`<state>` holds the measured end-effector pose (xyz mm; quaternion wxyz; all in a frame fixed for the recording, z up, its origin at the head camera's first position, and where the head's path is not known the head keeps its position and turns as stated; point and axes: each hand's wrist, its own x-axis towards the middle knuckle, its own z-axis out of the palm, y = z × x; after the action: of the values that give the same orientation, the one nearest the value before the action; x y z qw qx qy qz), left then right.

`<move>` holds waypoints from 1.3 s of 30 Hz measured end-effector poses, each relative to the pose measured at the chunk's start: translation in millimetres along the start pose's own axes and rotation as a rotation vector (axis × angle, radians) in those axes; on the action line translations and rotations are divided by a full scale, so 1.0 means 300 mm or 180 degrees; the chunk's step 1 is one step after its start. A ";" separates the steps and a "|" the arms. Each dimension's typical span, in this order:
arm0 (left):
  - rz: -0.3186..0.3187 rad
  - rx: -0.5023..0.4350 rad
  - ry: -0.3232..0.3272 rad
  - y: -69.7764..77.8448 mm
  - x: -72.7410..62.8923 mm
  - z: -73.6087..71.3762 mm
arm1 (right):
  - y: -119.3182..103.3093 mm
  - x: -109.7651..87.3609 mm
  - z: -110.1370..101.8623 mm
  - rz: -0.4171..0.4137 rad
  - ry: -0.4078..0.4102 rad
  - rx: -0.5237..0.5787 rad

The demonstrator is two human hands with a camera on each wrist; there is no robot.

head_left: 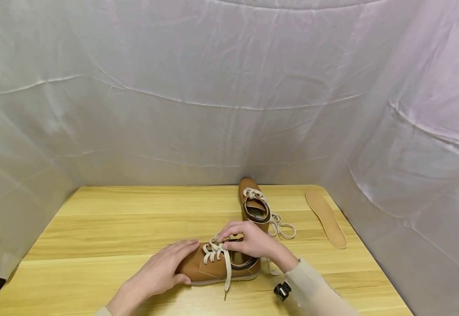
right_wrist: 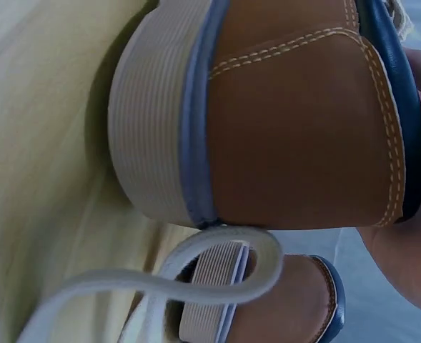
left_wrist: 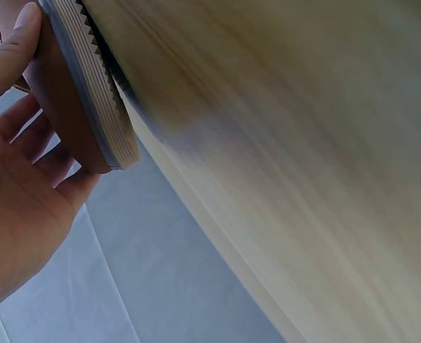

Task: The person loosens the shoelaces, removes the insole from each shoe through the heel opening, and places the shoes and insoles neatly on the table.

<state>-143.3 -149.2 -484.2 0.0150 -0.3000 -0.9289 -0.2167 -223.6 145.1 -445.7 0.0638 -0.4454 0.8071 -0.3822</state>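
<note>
A brown leather shoe (head_left: pixel 212 267) lies in front of me, toe to the left, its sole on the table. My left hand (head_left: pixel 166 268) holds the toe, thumb on the near side and fingers over the far side; the left wrist view shows this grip too. Over the top eyelets, my right hand (head_left: pixel 249 239) pinches the cream shoelace (head_left: pixel 213 251) between thumb and fingers. One flat lace end (head_left: pixel 228 270) with a tip hangs down the near side. In the right wrist view, the heel (right_wrist: pixel 296 136) fills the middle and hides the right fingertips.
Behind stands a second brown shoe (head_left: pixel 247 186), toe away, with its lace (head_left: pixel 286 230) looped on the table at its right. A tan insole (head_left: pixel 326 218) lies near the table's right edge. By the right sleeve is a small black device (head_left: pixel 282 290). Grey cloth (head_left: pixel 197 131) hangs around the table.
</note>
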 end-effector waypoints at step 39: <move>-0.0014 -0.0012 0.0012 0.008 -0.002 -0.005 | 0.008 -0.001 0.057 0.1095 0.0907 0.0111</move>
<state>-141.7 -148.3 -482.1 0.0157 -0.2976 -0.9291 -0.2190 -217.4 136.6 -459.3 0.0210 -0.2415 0.8653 -0.4387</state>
